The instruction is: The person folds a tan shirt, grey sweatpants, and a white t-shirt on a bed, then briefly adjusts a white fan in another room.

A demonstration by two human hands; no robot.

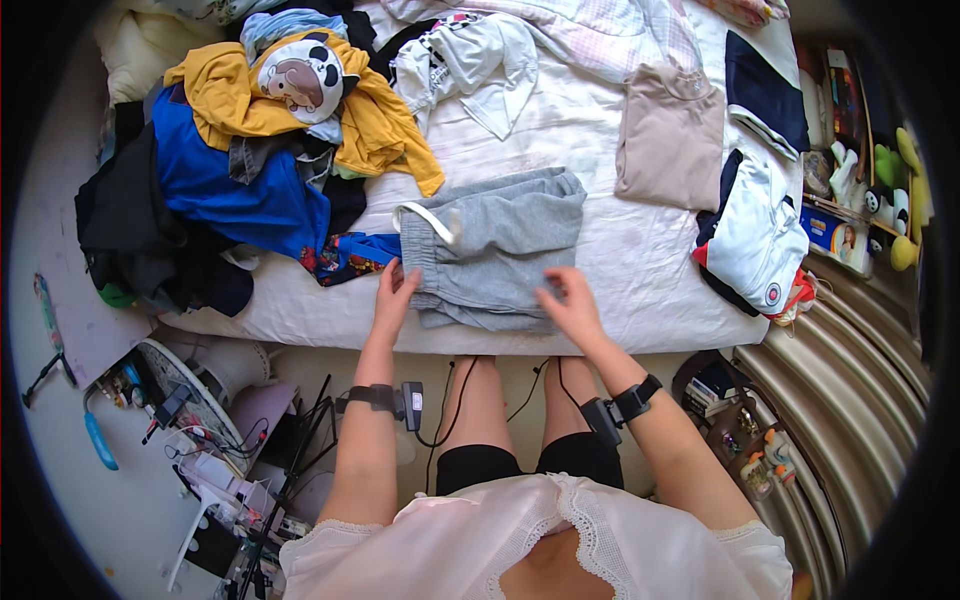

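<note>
Grey pants (505, 250) lie folded on the bed in front of me, with the gathered waistband to the left and a white drawstring (430, 218) looped over it. My left hand (396, 292) is at the near corner of the waistband, thumb and fingers closed on its edge. Over the near right edge of the pants is my right hand (570, 303), its fingers bent and apart, holding nothing that I can see. Whether its fingertips touch the cloth is hard to tell.
A loose clothes heap with a yellow top (390, 135) and blue garment (230, 190) sits left. Folded at right are a beige top (668, 140), dark garment (762, 95) and white shirt (755, 235). A crumpled white shirt (470, 70) lies farther back on the bed (560, 150).
</note>
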